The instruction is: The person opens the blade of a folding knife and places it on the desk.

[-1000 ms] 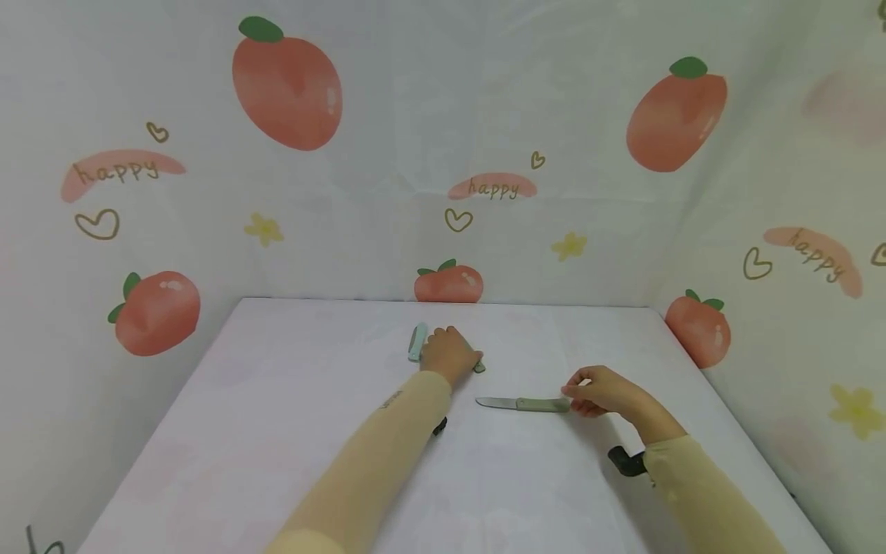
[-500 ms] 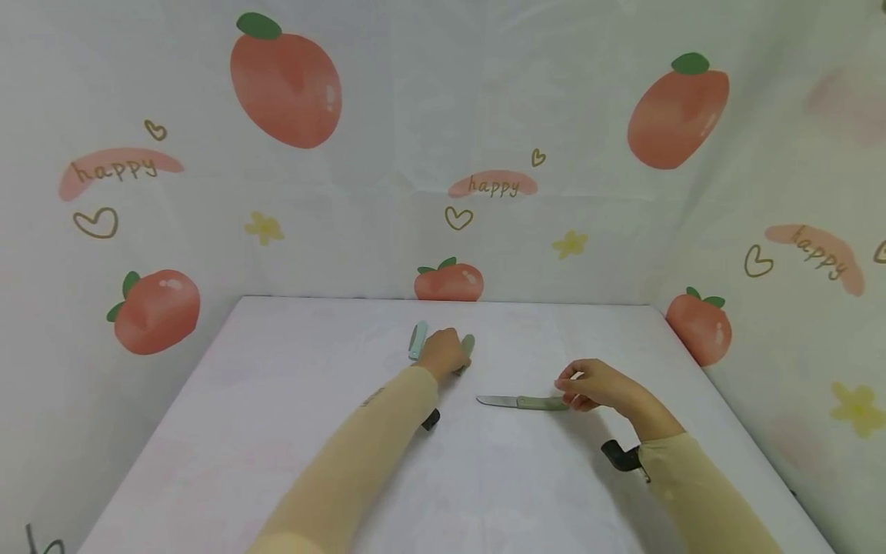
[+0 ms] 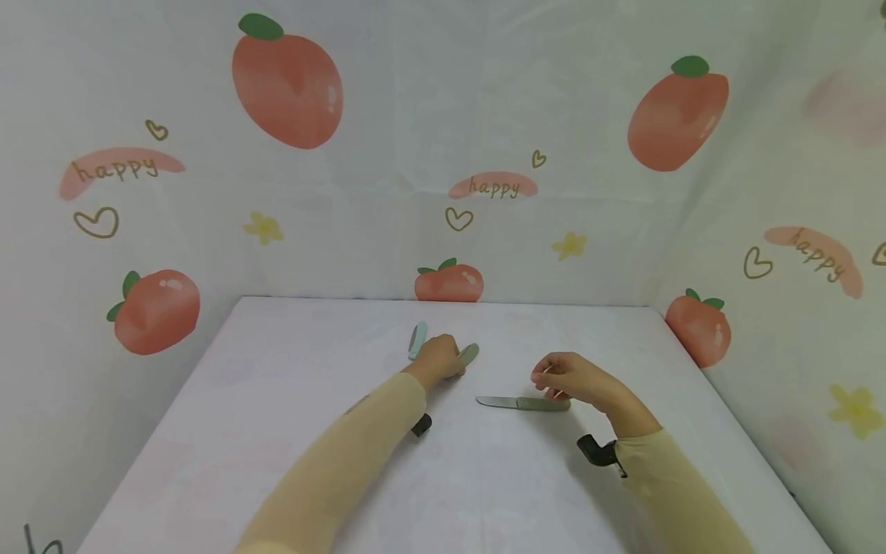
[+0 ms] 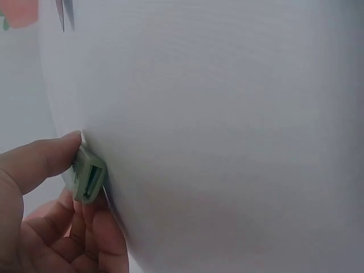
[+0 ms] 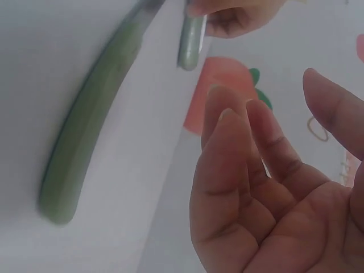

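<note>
My left hand (image 3: 441, 358) pinches a green knife sheath (image 3: 469, 355) between thumb and fingers, low over the table. In the left wrist view the slotted end of the sheath (image 4: 91, 181) faces the camera. A knife (image 3: 543, 404) with a green handle and bare grey blade lies on the table, its tip pointing left. Just above its handle is my right hand (image 3: 574, 377), fingers loosely bent. The right wrist view shows nothing between these fingers (image 5: 222, 182), apart from the knife handle (image 5: 85, 125).
A light blue folded knife-like item (image 3: 418, 340) with a grey strip lies just beyond the left hand. The white table (image 3: 311, 385) meets a fruit-patterned cloth wall (image 3: 374, 231) at its back edge.
My left hand has drawn back toward the near left, picking up the sheath and turning it. My right hand has shifted left and up, off the end of the knife handle.
</note>
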The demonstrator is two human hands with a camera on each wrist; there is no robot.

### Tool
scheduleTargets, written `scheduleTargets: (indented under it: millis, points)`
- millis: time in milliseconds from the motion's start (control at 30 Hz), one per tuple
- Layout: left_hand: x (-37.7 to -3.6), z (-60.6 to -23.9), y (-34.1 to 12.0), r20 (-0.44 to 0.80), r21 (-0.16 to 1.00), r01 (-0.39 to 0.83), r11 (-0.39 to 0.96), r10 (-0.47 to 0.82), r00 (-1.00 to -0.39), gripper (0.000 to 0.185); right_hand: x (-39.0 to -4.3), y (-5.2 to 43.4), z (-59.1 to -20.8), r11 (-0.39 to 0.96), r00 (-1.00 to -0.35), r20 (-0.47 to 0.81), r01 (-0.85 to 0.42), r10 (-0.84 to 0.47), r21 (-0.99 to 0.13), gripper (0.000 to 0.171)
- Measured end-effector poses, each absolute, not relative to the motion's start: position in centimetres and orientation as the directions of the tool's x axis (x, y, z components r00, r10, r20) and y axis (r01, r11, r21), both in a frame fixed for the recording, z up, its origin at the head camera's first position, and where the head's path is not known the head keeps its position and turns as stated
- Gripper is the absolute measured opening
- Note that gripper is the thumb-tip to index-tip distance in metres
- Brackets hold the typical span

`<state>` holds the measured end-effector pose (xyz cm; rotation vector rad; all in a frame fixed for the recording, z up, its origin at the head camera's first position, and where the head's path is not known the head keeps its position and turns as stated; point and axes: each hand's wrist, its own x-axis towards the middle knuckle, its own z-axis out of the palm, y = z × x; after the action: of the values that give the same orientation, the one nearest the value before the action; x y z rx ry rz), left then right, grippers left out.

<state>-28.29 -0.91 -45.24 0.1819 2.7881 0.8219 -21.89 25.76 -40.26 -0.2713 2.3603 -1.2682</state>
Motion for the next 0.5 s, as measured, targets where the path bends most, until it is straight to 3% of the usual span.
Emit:
scheduleTargets:
  millis: [500]
  points:
    - [-27.7,-45.9,-2.4,-0.133,0.594,0.104,0.797,0.225,-0.965,0.020,-23.5,21.2,-41.2,0.470,-0.933,-0.113,-0.065,-0.342,-0.880,0.032]
